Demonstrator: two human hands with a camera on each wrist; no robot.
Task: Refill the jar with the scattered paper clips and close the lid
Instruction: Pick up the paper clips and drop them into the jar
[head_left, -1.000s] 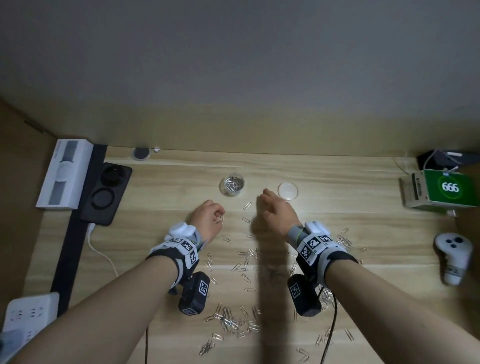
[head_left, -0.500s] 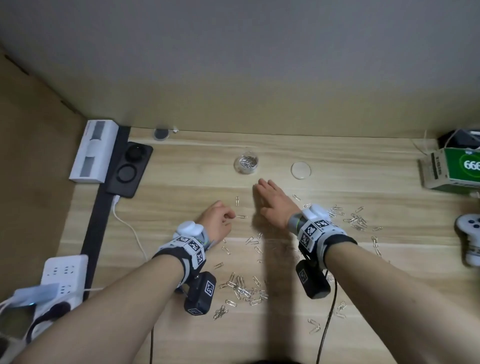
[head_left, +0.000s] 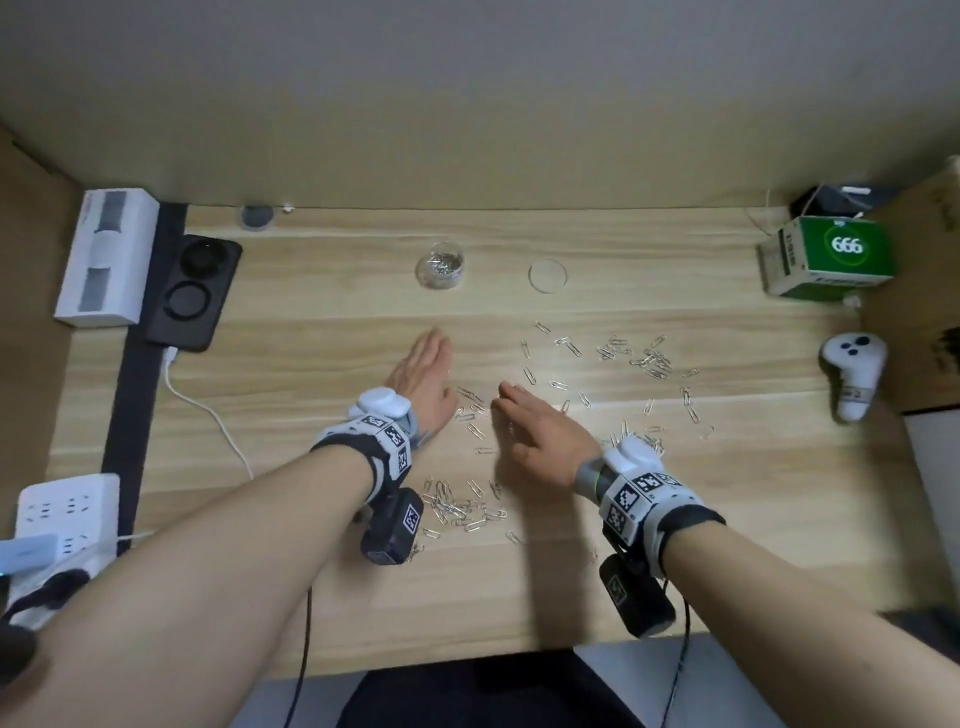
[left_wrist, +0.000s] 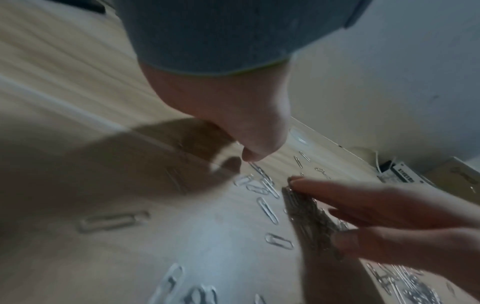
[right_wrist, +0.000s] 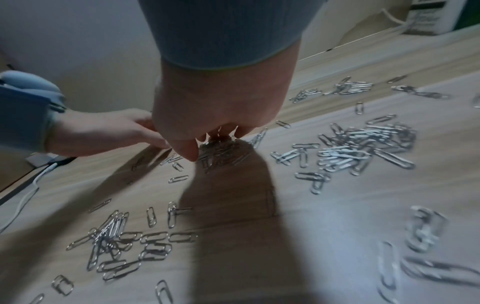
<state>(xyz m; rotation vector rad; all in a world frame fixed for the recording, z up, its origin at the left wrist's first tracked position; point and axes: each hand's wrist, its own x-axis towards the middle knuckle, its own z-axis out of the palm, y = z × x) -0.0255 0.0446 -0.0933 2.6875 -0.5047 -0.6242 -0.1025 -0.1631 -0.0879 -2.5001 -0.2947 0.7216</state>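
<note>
Both hands lie low over the wooden desk (head_left: 727, 545) with straight fingers held close together. The left hand (head_left: 423, 382) rests with its outer edge toward the wood, fingers pointing to the far side and thumb tucked near a few paper clips (head_left: 470, 410) that lie between the two hands. The right hand (head_left: 543, 441) is just right of it, palm down, its fingertips (head_left: 506, 395) touching the desk beside those same clips; in the left wrist view its fingers sit against a small heap of clips, and neither hand visibly pinches or grips anything. More paper clips are scattered to the right of the right hand, thickest toward the far right, and another loose pile lies on the near side below the left wrist. The jar (head_left: 440, 268), clear and open with some clips already in it, stands upright at the far middle of the desk, well apart from the hands. Its round clear lid (head_left: 548, 274) lies flat on the desk to the right of the jar, not touching it. A green box (head_left: 831, 257) stands at the far right, a white controller (head_left: 852, 374) nearer on the right, and a black charging pad (head_left: 195, 291) at the far left
</note>
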